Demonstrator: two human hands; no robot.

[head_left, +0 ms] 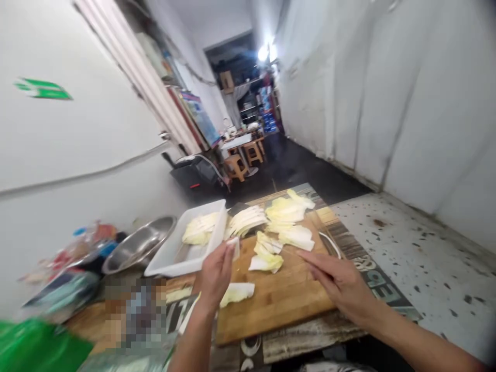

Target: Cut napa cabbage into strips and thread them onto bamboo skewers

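My left hand (217, 273) is closed, pinching a small white piece of napa cabbage (235, 248) above the left side of a wooden cutting board (287, 294). My right hand (343, 284) is over the board's right side, index finger stretched forward and the other fingers curled under. Whatever it may grip is hidden or blurred. Cut cabbage pieces (266, 261) lie on the board between the hands. Behind them are a pile of yellow-white leaves (287, 212) and a row of pale slices (247, 219). Another leaf piece (238, 293) rests near the left hand.
Left of the board stands a white plastic tray (165, 266) holding cut cabbage (199, 227). Beyond it are a steel bowl (141, 243) and several plastic bags (62, 289). A green bag (42, 346) fills the lower left corner. Stools (235, 166) stand farther back.
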